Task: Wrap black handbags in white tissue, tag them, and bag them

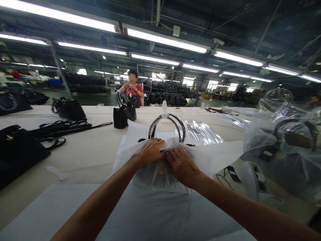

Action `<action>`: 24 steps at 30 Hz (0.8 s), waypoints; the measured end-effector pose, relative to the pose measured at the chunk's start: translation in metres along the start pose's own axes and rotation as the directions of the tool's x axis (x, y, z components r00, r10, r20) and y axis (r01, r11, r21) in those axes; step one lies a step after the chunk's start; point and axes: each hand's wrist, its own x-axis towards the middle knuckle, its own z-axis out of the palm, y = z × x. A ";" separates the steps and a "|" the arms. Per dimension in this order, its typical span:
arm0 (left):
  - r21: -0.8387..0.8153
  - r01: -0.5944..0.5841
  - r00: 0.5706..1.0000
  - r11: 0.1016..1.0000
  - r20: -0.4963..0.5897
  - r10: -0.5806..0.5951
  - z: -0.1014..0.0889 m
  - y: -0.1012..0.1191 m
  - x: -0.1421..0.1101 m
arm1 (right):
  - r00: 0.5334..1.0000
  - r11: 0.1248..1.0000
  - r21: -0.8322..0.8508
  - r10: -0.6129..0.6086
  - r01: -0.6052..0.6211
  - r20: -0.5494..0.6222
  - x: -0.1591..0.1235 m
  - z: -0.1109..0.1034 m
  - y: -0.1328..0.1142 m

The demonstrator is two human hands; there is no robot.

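Observation:
In front of me a dark handbag lies under a thin translucent wrapping sheet. Its two arched handles, covered in clear film, stand out above the sheet. My left hand is closed on the sheet at the bag's top edge, its fingertips pointing inward. Close by on the right, my right hand has its fingers bent and pressed onto the same sheet. A small dark strip shows between the fingertips. A round emblem on the bag shows faintly through the sheet. The fingertips' exact grip is partly hidden.
White paper lies at the near left. Black handbags and straps lie on the left. Clear plastic sleeves lie beyond my bag; a plastic-wrapped bag stands right. Across the table is a person in red.

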 end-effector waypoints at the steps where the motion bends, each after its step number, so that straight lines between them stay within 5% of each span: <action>1: -0.001 0.001 1.000 1.000 -0.002 -0.001 -0.001 0.000 0.000 | 1.000 1.000 0.017 0.025 -0.025 0.002 0.001 -0.002 -0.002; 10: 0.078 -0.199 0.979 0.977 -0.034 0.202 0.009 0.016 -0.032 | 0.974 0.947 0.239 0.226 -0.215 -0.020 0.014 -0.003 0.002; 15: 0.358 -0.332 0.884 0.873 -0.205 0.420 0.017 0.020 -0.047 | 0.962 0.944 0.197 0.242 -0.264 0.126 0.024 -0.012 0.008; 19: 0.428 -0.311 0.846 0.849 -0.282 0.452 0.016 0.019 -0.053 | 0.972 0.959 0.191 0.225 -0.210 -0.061 0.016 0.001 0.006; 24: 0.457 -0.286 0.866 0.842 -0.253 0.432 0.017 0.021 -0.058 | 0.970 0.985 0.156 0.105 -0.072 -0.218 0.002 0.014 0.005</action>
